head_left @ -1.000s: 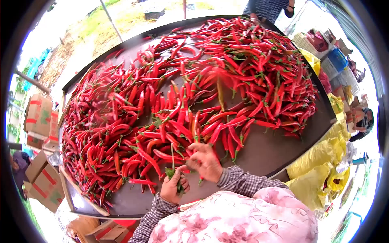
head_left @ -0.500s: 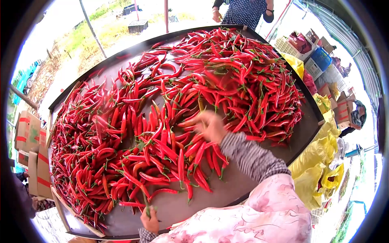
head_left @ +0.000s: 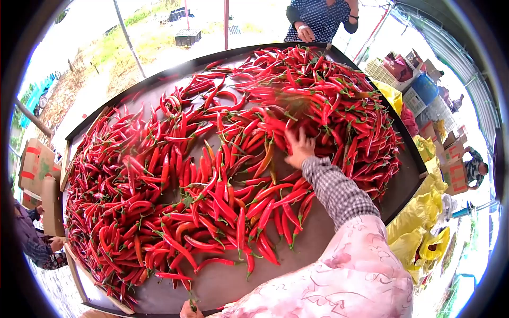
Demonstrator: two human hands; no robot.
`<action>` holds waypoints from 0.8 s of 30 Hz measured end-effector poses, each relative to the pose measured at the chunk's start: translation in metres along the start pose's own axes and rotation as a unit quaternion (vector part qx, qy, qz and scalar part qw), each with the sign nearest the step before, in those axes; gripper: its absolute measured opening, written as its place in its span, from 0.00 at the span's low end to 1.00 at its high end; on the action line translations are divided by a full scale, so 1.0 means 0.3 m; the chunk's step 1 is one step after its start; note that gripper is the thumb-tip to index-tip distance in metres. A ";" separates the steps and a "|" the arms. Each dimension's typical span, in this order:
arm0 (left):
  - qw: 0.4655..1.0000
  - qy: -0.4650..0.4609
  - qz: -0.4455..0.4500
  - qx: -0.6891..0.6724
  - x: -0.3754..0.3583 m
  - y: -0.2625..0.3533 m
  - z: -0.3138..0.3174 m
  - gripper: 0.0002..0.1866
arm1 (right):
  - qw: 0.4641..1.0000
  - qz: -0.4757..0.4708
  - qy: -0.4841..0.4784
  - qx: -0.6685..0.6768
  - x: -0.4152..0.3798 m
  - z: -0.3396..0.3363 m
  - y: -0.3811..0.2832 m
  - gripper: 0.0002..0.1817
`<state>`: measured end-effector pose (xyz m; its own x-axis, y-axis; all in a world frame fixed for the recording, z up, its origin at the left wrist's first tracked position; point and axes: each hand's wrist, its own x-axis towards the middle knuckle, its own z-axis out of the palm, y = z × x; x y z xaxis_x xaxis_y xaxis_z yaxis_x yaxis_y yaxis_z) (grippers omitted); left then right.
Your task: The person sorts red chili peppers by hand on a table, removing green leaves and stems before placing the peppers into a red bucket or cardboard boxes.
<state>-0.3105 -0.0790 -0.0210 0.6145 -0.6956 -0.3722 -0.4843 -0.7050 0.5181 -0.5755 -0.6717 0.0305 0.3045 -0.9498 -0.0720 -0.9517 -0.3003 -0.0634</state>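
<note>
A wide heap of red chilli peppers [head_left: 222,206] with green stems spreads over a dark, rimmed table [head_left: 318,249]. My right hand [head_left: 300,149] reaches into the right part of the heap, fingers spread and touching the peppers. No pepper is visibly gripped in it. Some orange-brown peppers [head_left: 263,161] lie just left of that hand. At the table's near edge, low in the view, my left hand [head_left: 191,310] is closed around something small and green, too hidden to name. The bottom of the view cuts off part of this hand.
A person [head_left: 318,21] stands beyond the far rim; another person's arm [head_left: 45,246] shows at the left. Cardboard boxes [head_left: 38,164] stand left. Yellow sacks [head_left: 411,212], crates [head_left: 382,71] and a third person [head_left: 475,168] are on the right.
My right hand has moved right and away from me, and its fingers have spread. My left hand sits lower in view, still closed. People at the left and right have come further into view.
</note>
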 end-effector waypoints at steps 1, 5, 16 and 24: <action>1.000 0.014 0.009 -0.016 0.002 -0.015 0.012 0.12 | 0.996 -0.061 -0.021 -0.059 -0.065 0.002 -0.018 0.51; 0.998 0.037 0.018 -0.055 -0.002 -0.070 0.051 0.11 | 0.958 -0.245 -0.149 0.020 -0.227 -0.043 -0.106 0.33; 0.997 0.043 0.053 0.044 0.006 0.039 -0.002 0.08 | 0.975 0.192 -0.042 0.108 0.223 -0.092 -0.048 0.59; 0.999 0.010 -0.021 0.039 0.005 0.084 -0.018 0.08 | 0.978 0.035 -0.181 0.101 0.124 -0.062 -0.109 0.47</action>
<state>-0.3185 -0.0971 -0.0044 0.6478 -0.6626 -0.3759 -0.5045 -0.7429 0.4400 -0.5339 -0.6990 0.0484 0.2673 -0.8627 -0.4293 -0.9550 -0.1777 -0.2375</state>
